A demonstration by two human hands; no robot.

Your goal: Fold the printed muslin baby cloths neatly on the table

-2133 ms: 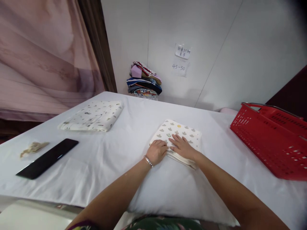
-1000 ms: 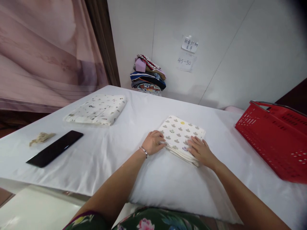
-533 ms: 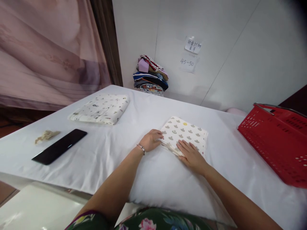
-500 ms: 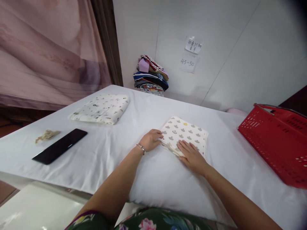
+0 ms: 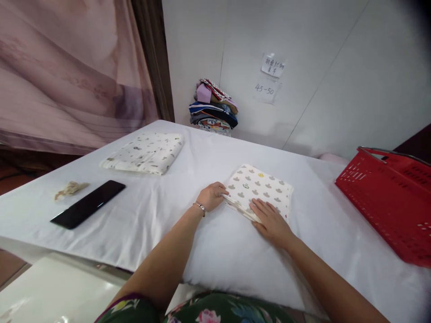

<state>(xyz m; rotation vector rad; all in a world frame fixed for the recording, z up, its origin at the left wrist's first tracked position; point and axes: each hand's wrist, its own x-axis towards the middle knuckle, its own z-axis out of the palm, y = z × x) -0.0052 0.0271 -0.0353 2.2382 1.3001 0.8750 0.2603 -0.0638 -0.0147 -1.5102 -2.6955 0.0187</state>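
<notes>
In front of me a folded white cloth (image 5: pixel 259 186) with grey duck-like shapes lies on the white-covered table (image 5: pixel 215 154); its stacked layers show along the near edge. My left hand (image 5: pixel 211 196), with a bracelet at the wrist, pinches the cloth's left corner. Flat on the near right part of the same cloth rests my right hand (image 5: pixel 271 220), fingers stretched out. A second folded white cloth (image 5: pixel 144 153), printed with small dark figures, lies apart at the far left.
A black flat device (image 5: pixel 89 204) and a small beige crumpled scrap (image 5: pixel 71 189) lie on the left. The red basket (image 5: pixel 387 202) stands at the right edge. Behind the table rises a pile of folded clothes (image 5: pixel 213 107), against the wall with paper signs (image 5: pixel 266 89).
Both hands keep the same hold on the cloth, which stays in place. The whole view has shifted slightly, so things appear a little further right.
</notes>
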